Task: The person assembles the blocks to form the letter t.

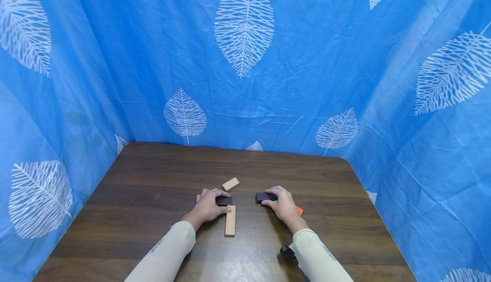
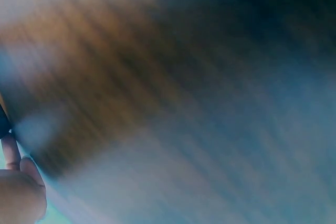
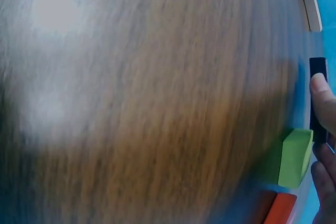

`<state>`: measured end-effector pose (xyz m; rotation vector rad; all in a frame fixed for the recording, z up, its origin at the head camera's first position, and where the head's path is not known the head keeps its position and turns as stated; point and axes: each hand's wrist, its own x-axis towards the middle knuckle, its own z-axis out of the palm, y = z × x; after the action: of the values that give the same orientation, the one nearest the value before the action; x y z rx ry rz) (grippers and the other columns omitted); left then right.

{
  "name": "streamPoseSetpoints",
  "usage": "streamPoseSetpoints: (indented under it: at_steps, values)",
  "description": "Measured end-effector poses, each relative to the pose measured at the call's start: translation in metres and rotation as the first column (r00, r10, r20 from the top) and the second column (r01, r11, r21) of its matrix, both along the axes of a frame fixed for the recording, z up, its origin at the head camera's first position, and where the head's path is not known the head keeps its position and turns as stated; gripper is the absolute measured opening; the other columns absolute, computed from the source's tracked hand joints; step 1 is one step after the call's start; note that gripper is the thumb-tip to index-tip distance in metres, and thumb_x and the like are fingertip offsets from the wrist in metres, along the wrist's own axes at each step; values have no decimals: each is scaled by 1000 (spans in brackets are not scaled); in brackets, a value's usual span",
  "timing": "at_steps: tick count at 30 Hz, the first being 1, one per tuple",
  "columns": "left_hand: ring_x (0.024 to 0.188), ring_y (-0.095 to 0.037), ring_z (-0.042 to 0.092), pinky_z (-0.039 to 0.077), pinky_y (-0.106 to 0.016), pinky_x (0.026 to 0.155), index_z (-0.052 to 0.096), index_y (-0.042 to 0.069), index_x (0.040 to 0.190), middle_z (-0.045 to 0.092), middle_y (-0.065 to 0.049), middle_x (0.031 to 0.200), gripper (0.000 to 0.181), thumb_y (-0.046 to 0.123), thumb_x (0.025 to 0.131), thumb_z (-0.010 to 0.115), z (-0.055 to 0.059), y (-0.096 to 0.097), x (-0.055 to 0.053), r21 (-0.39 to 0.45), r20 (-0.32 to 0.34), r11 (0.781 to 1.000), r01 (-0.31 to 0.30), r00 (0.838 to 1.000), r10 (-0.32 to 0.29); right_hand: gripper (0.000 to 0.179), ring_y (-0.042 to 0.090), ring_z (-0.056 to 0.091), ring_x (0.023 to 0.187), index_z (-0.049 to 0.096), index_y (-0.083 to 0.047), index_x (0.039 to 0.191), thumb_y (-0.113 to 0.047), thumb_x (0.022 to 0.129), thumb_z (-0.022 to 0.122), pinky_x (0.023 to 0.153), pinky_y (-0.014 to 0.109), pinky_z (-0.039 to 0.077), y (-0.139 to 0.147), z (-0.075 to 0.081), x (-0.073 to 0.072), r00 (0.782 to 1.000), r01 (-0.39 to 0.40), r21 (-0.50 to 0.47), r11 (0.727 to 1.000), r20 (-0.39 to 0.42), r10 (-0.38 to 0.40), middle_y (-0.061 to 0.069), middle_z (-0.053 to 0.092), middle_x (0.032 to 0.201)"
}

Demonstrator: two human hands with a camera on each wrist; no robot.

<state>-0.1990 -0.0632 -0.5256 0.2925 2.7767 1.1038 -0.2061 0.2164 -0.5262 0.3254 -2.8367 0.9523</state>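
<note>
At lower centre-left of frame, gripping a dark block with left hand — at lower centre-right, pinching another dark block with right hand.

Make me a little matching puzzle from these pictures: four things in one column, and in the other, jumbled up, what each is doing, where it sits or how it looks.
Things:
1. Left hand
2. Green block
3. Hanging cloth
4. Right hand

Descriptions:
A. Blue, with white leaf shapes
B. Holds one dark block, with two brightly coloured blocks close by
C. Beside the orange block
D. Holds another dark block, with a pale block at its thumb

Right pairs: 1-D, 2-C, 3-A, 4-B
</note>
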Motion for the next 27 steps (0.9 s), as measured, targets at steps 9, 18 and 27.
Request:
streamPoseSetpoints:
  at_steps: [9, 18, 27]
  values:
    - [117, -30, 46, 28, -58, 97, 73, 23, 117, 64, -2, 128, 41, 33, 79, 87, 0, 0, 0, -2, 2, 1000, 0, 1000, 0, 36, 29, 63, 104, 78, -7, 108, -23, 77, 88, 93, 48, 49, -14, 0, 4, 997, 22, 2, 1000, -67, -22, 6, 69, 105]
    - [120, -31, 45, 27, -57, 99, 73, 24, 118, 63, -2, 130, 40, 33, 81, 86, 0, 0, 0, -14, 4, 1000, -11, 1000, 11, 34, 24, 62, 104, 78, -12, 110, -27, 80, 86, 92, 45, 50, -38, -4, 10, 998, 16, 44, 999, -62, -13, 1, 68, 106]
    - [120, -30, 46, 28, -57, 99, 73, 23, 118, 64, -2, 129, 41, 35, 81, 86, 0, 1, 1, -17, -12, 1000, 7, 1000, -7, 34, 21, 62, 100, 80, -11, 108, -28, 79, 86, 90, 41, 51, -56, -9, 16, 997, -17, 55, 998, -70, 21, -1, 68, 101]
